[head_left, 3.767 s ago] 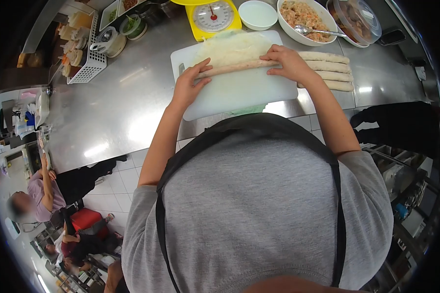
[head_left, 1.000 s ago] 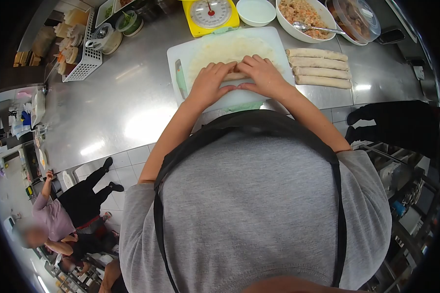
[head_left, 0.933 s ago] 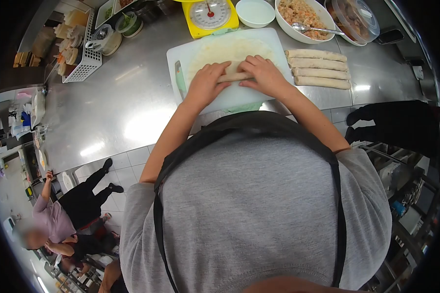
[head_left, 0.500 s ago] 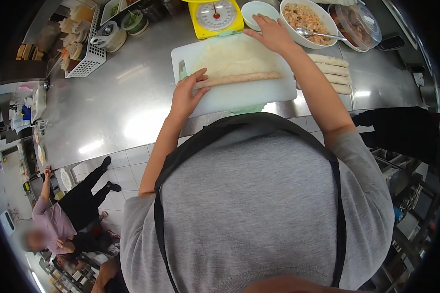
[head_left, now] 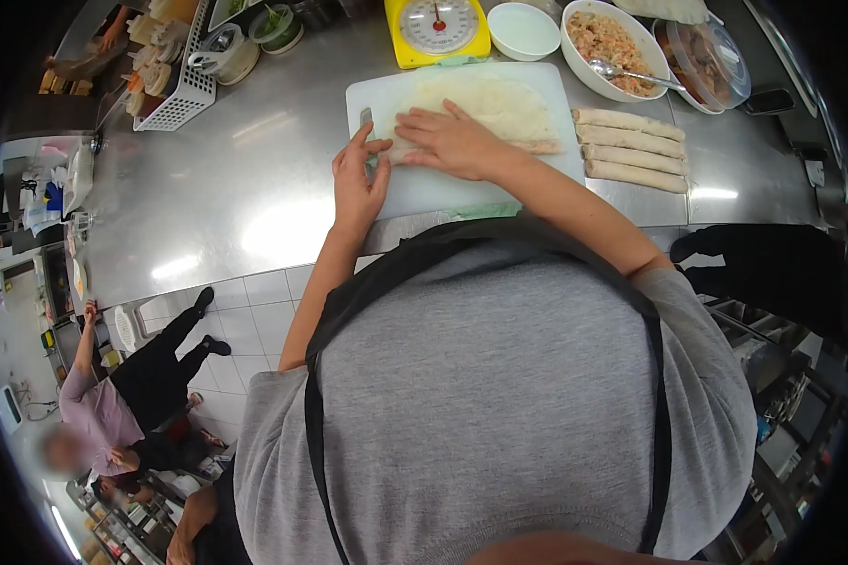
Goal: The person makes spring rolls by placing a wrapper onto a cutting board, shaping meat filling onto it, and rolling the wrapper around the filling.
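A thin roll (head_left: 541, 147) lies across the white board (head_left: 462, 193), and a pale wrapper (head_left: 504, 105) is spread flat on its far side. The left end of the roll is partly hidden under the hands. The left hand (head_left: 358, 177) is at this left end, with its thumb and fingers spread apart. The right hand (head_left: 448, 141) reaches over to the left part of the roll and wrapper; it is palm down, with its fingers open, and its fingertips are just beside the left hand. Under the near edge of the board a green cloth (head_left: 485, 210) shows.

To the right of the board, four rolls (head_left: 633, 151) lie side by side on the table (head_left: 245, 179). Beyond the board stand a yellow scale (head_left: 440, 47), a small bowl (head_left: 523, 33) and, farther right, a bowl of filling (head_left: 605, 42) with a spoon (head_left: 636, 75) in it. A white basket (head_left: 181, 104) is at the far left.
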`<state>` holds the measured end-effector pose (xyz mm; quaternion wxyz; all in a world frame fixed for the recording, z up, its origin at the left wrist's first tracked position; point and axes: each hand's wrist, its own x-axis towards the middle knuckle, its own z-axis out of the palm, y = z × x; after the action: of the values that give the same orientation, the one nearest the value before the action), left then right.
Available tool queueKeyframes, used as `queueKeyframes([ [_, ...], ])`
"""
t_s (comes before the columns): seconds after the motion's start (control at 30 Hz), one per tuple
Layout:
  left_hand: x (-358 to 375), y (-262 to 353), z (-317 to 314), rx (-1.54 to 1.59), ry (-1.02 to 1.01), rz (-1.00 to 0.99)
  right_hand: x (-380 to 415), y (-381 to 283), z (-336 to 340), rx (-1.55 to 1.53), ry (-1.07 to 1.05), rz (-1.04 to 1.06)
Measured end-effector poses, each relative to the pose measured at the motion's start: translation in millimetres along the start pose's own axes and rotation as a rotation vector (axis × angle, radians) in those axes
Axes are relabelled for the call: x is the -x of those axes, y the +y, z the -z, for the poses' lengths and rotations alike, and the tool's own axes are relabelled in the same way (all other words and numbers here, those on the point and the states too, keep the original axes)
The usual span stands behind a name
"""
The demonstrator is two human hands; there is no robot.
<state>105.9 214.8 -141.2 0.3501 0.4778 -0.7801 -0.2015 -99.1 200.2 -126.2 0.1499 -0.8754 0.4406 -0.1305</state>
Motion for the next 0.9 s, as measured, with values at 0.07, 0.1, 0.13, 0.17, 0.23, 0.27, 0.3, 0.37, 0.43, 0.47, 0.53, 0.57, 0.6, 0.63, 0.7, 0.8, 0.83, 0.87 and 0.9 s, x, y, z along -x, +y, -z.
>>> queueKeyframes([
  [0.07,1.6,-3.7,-2.2,-0.016,0.016,-0.004,-2.1,14.9,8.7,0.107,-0.040,-0.100],
  [0.1,3.0,-3.8,-3.3,-0.029,0.031,-0.009,-2.1,26.3,18.3,0.216,-0.081,-0.202],
  [0.13,3.6,-1.7,-3.3,-0.031,0.037,-0.003,0.2,39.4,32.5,0.222,-0.127,-0.271],
  [0.17,3.3,1.5,-2.9,0.006,0.034,0.015,1.5,47.1,45.9,0.213,0.028,-0.350],
  [0.23,2.9,2.1,-3.0,0.046,0.032,0.033,4.7,73.6,56.4,0.206,0.181,-0.428],
  [0.27,3.9,1.1,-3.3,0.037,0.049,0.027,5.5,94.6,56.3,0.259,0.288,-0.502],
  [0.3,4.2,0.3,-3.3,0.027,0.066,0.018,4.2,105.2,58.8,0.312,0.398,-0.577],
  [0.37,2.9,0.7,-2.5,0.026,0.063,0.019,0.1,119.2,67.9,0.310,0.214,-0.644],
  [0.43,1.9,-0.1,-3.9,0.027,0.060,0.022,1.4,121.1,70.9,0.306,0.027,-0.708],
  [0.47,1.7,-0.5,-4.8,0.019,0.080,0.004,2.1,116.4,70.5,0.291,0.117,-0.681],
  [0.53,3.6,-1.9,-4.9,0.007,0.106,-0.005,1.6,107.1,71.0,0.273,0.202,-0.645],
  [0.57,3.2,1.1,-2.8,0.003,0.104,-0.010,-1.8,86.4,81.3,0.174,0.201,-0.601],
  [0.6,3.4,2.8,-1.8,0.000,0.099,-0.017,-4.5,67.4,84.7,0.074,0.201,-0.561],
  [0.63,3.7,0.0,-2.2,0.002,0.095,-0.018,-7.6,55.5,71.2,-0.109,0.122,-0.428],
  [0.7,4.4,-7.3,-4.3,-0.013,0.092,-0.052,-11.0,16.1,43.7,-0.168,-0.067,-0.145],
  [0.8,4.7,-1.6,-1.8,0.035,0.076,0.026,-8.6,-11.7,3.7,-0.043,-0.106,-0.003],
  [0.83,5.0,-2.2,-1.8,0.033,0.075,0.026,-8.3,-11.2,-7.2,-0.033,-0.034,-0.008],
  [0.87,4.9,-2.9,-2.3,0.032,0.072,0.023,-8.3,-5.4,-3.5,-0.034,-0.034,-0.006],
  [0.9,4.9,-3.3,-2.2,0.032,0.071,0.020,-7.4,6.3,4.9,0.085,-0.050,-0.137],
])
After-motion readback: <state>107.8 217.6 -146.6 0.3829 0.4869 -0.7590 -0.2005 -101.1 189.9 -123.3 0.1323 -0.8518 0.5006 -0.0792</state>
